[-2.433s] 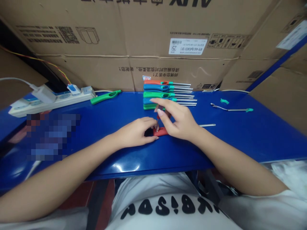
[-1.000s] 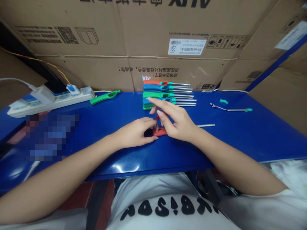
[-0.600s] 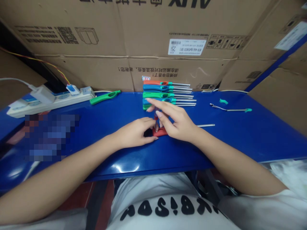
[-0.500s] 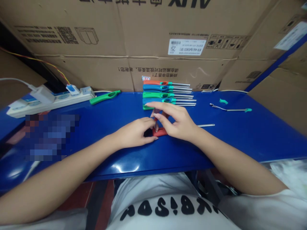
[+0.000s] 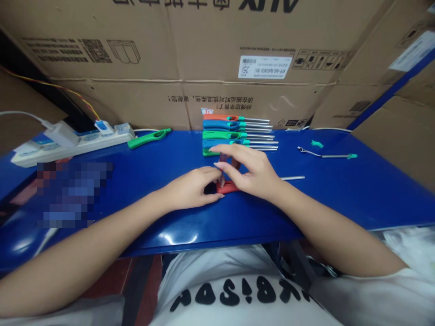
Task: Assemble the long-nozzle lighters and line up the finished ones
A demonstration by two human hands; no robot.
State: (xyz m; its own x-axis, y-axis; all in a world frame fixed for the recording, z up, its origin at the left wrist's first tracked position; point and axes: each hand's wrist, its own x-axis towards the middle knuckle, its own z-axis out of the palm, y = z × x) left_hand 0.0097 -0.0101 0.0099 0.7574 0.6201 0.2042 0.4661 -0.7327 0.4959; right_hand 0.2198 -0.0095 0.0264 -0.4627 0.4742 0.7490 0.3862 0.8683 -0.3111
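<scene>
A red long-nosed lighter (image 5: 227, 186) lies on the blue table, its metal tube pointing right from under my right wrist. My left hand (image 5: 193, 185) is closed round the lighter's left end, thumb in front and fingers behind. Upright over that end stands a thin tool that looks like a small screwdriver (image 5: 222, 170), its tip down at the red body. The fingers of my right hand (image 5: 251, 170) are pinched round this tool from above and hide much of it. Part of the red body is also covered by my right hand.
Several assembled lighters (image 5: 224, 124) in red, blue and green are stacked behind my hands. A green lighter shell (image 5: 149, 138) lies near the white power strip (image 5: 78, 145). At right are a metal tube with wire (image 5: 336, 156) and a teal part (image 5: 317, 144). Cardboard (image 5: 136, 99) stands behind.
My right fingers have shifted slightly round the upright tool, showing a bit more of its upper part. My left hand and the red lighter stay in place.
</scene>
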